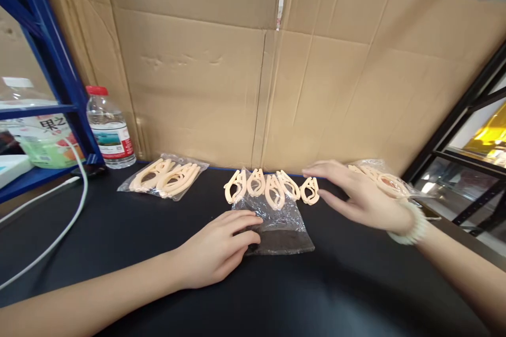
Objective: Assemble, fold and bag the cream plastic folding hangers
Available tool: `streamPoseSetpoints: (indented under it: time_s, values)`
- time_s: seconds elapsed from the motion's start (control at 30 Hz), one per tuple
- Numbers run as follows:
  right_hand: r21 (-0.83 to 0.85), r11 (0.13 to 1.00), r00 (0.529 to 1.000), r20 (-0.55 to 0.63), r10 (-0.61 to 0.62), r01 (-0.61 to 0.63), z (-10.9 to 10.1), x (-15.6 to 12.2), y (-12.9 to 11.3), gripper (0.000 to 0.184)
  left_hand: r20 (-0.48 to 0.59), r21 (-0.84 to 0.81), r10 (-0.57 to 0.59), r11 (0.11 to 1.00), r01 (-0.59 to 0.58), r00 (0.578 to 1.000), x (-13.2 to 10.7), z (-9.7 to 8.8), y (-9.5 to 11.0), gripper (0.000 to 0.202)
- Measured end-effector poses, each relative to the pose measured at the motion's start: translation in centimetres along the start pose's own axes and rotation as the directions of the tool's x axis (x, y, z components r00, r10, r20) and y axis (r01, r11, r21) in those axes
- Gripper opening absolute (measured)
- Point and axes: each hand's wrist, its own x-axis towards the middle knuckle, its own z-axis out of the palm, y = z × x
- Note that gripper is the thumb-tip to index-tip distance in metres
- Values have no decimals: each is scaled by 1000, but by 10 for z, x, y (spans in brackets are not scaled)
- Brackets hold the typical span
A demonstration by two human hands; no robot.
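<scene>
Several peach folding hangers [274, 192], folded up, lie in a row at the back of the black table. A clear plastic bag [282, 221] lies in front of them, partly under some of them. My left hand [225, 245] rests at the bag's left edge, its fingers stretched out and touching the film. My right hand [358, 195] hovers just right of the rightmost hanger [309, 190], thumb and fingers apart and holding nothing. A pale bracelet [411, 224] circles the right wrist.
A bagged pair of hangers [166, 176] lies at the back left, and another bagged set [389, 184] sits behind my right hand. A water bottle [110, 131] stands by the blue shelf frame [75, 63]. A white cable [75, 216] curves at left. Cardboard [197, 79] walls the back.
</scene>
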Motion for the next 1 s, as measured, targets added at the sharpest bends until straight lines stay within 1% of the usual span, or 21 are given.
streamPoseSetpoints:
  time_s: [0.07, 0.1, 0.13, 0.17, 0.2, 0.27, 0.3, 0.37, 0.43, 0.47, 0.57, 0.63, 0.7, 0.73, 0.8, 0.87, 0.93, 1.0]
  values:
    - [4, 998, 992, 112, 59, -60, 24, -7, 30, 63, -8, 18, 25, 1000, -25, 1000, 0, 0, 0, 32]
    - [-2, 996, 980, 176, 90, -91, 37, -13, 46, 72, -11, 25, 33, 999, -32, 999, 0, 0, 0, 32]
    - [-18, 991, 959, 253, 130, -129, 50, -19, 61, 79, -12, 28, 37, 999, -36, 999, 0, 0, 0, 32]
    - [-34, 987, 927, 337, 162, -160, 62, -26, 74, 84, -11, 29, 35, 999, -35, 999, 0, 1, 0, 32]
    - [-44, 984, 899, 400, 177, -174, 70, -31, 84, 87, -10, 28, 33, 999, -32, 999, -1, 1, -1, 33]
    - [-43, 984, 874, 454, 173, -173, 79, -39, 94, 86, -1, 24, 28, 999, -28, 1000, -1, 0, -1, 34]
    - [-46, 984, 874, 453, 174, -172, 78, -42, 94, 81, 5, 24, 25, 999, -25, 1000, -1, 0, -1, 34]
    - [-66, 980, 878, 438, 196, -186, 72, -46, 88, 64, 17, 26, 25, 999, -26, 1000, -1, 0, -1, 35]
    - [-78, 970, 865, 441, 241, -231, 63, -51, 80, 49, 25, 28, 24, 999, -25, 999, -1, 0, -1, 36]
    - [-77, 964, 856, 446, 263, -256, 59, -54, 75, 46, 27, 27, 24, 999, -24, 999, -1, 0, -1, 36]
    - [-83, 943, 840, 434, 326, -323, 51, -64, 65, 45, 34, 17, 24, 1000, -25, 999, -1, 2, -4, 38]
    - [-100, 932, 824, 441, 356, -349, 48, -69, 60, 46, 37, 5, 31, 1000, -31, 999, -2, 4, -6, 44]
    - [-89, 927, 803, 473, 362, -365, 43, -69, 57, 46, 38, -4, 37, 999, -36, 999, -2, 5, -8, 49]
    - [-70, 928, 800, 485, 352, -366, 39, -68, 55, 45, 42, -5, 37, 999, -37, 998, -2, 5, -8, 51]
    - [-26, 937, 819, 477, 318, -349, 31, -63, 52, 40, 61, 6, 26, 1000, -26, 998, -2, 5, -8, 52]
    - [-5, 945, 855, 424, 299, -327, 24, -59, 50, 37, 73, 20, 9, 1000, -10, 997, -1, 4, -7, 50]
    - [-21, 946, 895, 319, 312, -323, 18, -56, 48, 38, 76, 33, -7, 999, 5, 997, 0, 4, -6, 48]
    - [-48, 942, 923, 187, 336, -333, 15, -55, 47, 38, 79, 47, -14, 999, 10, 997, 1, 4, -5, 46]
